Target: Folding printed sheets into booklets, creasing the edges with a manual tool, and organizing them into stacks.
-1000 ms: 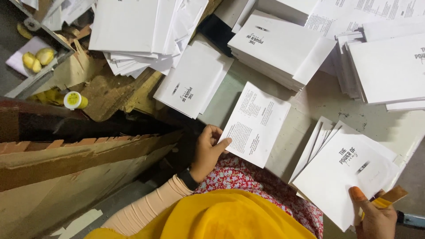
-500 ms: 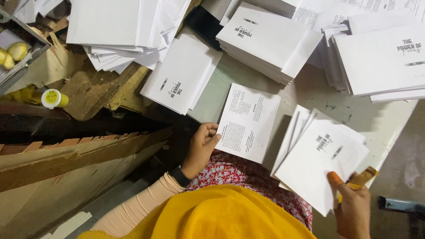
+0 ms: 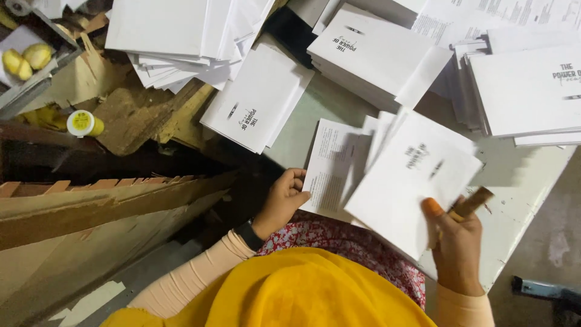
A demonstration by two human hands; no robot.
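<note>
White printed sheets point(image 3: 411, 175) lie fanned, seemingly overlapping, on the table point(image 3: 520, 181).

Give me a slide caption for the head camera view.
Left hand holds a printed sheet; right hand slides a white booklet over it.

I count two hands point(image 3: 281, 203) at work, one wooden stick point(image 3: 472, 203), five stacks of white booklets point(image 3: 375, 54) far across the table, one printed sheet point(image 3: 333, 169) near left, one yellow-capped bottle point(image 3: 85, 123), two yellow fruits point(image 3: 27, 59) far left.
</note>
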